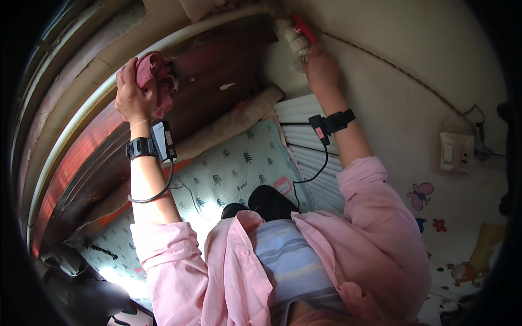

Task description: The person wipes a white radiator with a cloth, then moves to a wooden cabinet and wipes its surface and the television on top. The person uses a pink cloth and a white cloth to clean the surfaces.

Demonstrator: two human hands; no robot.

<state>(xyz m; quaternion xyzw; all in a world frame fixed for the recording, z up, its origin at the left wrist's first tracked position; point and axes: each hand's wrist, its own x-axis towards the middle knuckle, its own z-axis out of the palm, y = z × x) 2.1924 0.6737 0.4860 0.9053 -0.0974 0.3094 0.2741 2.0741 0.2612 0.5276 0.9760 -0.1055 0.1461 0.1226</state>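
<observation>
My left hand (134,91) is closed around a crumpled pink cloth (153,71), which rests against a long white pipe (96,87) above a dark wooden headboard (216,61). My right hand (322,67) is raised to the wall at a pipe valve (299,44) with a red lever (305,29). Its fingers touch or lie beside the lower end of the valve; whether they grip it is hard to tell. Black straps with small devices and cables are on both wrists.
Below lies a pale green mat (228,163) printed with trees. White slats (310,150) stand beside it. A cord (391,65) runs along the right wall to a switch and socket plate (456,153). A rolled beige fabric (232,122) borders the headboard.
</observation>
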